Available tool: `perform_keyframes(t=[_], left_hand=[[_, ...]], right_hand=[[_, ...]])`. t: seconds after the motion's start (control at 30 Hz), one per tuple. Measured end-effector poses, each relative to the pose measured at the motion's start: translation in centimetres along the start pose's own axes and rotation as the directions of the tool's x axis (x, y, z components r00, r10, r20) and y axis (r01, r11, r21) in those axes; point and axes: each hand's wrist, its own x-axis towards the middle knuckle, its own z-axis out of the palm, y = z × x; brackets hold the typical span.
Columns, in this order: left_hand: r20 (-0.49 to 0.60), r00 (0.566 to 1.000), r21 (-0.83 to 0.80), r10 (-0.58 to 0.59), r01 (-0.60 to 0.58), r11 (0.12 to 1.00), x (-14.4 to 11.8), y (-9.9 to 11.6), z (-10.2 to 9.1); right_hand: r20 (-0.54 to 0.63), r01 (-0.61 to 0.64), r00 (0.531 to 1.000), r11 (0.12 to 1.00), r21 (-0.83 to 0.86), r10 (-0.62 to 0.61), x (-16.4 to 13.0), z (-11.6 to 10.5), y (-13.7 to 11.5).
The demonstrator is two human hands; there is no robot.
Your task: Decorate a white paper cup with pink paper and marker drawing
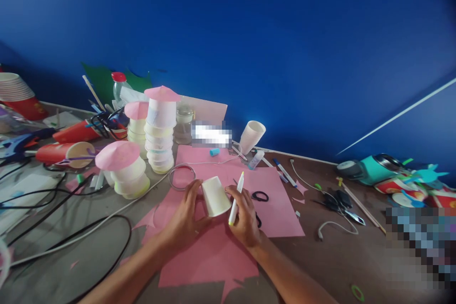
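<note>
A white paper cup (215, 196), tilted with its rim toward me, is held over pink paper (210, 256). My left hand (187, 216) is closed around the cup's left side. My right hand (245, 213) grips an uncapped marker (236, 199) with a yellow-green tip pointing up and away; its fingertips also meet the cup's right side. Black-handled scissors (260, 196) lie on the paper just right of that hand, partly hidden by it. A blue cap (214, 152) rests on the paper beyond the cup.
Stacked cup towers with pink paper roofs (160, 128) stand to the left, near red paper cups (64, 153). Cables (89, 223) cross the left side. Another white cup (252, 137) leans near the blue wall (285, 47). Pens (285, 173) and a craft knife (354, 217) lie rightward.
</note>
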Motion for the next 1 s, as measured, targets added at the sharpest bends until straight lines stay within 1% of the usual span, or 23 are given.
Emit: perform_keyframes(t=[0.13, 0.3, 0.43, 0.53, 0.73, 0.87, 1.0], left_hand=[[-0.007, 1.0, 0.049, 0.015, -0.015, 0.999, 0.0, -0.1, 0.0], [-0.008, 1.0, 0.058, -0.015, 0.016, 0.998, 0.0, -0.5, 0.3], [-0.016, 1.0, 0.058, -0.01, 0.01, 0.998, -0.1, -1.0, 0.4], [-0.012, 1.0, 0.023, -0.007, 0.008, 1.0, -0.1, -1.1, 0.4], [0.079, 0.996, -0.094, -0.039, 0.047, 0.994, -0.2, -0.8, 0.3], [0.079, 0.997, -0.142, -0.009, 0.021, 0.99, -0.1, -0.9, 0.3], [0.07, 0.997, -0.147, -0.018, 0.029, 0.989, -0.1, -1.1, 0.5]], right_hand=[[-0.001, -0.004, 1.0, 1.0, 0.016, 0.004, 0.2, -0.1, -0.2], [-0.016, 0.016, 1.0, 1.0, 0.01, -0.016, 0.2, -0.2, -0.3], [-0.024, 0.023, 0.999, 1.0, 0.014, -0.022, 0.1, -0.1, -0.2], [-0.022, 0.023, 1.0, 1.0, 0.017, -0.023, 0.0, 0.0, -0.1], [0.01, 0.013, 1.0, 1.0, 0.021, -0.013, -0.4, 0.1, 0.1], [0.043, 0.013, 0.999, 1.0, 0.02, -0.014, -0.6, 0.1, 0.1], [0.029, 0.017, 0.999, 0.998, 0.059, -0.019, -0.7, 0.2, 0.3]])
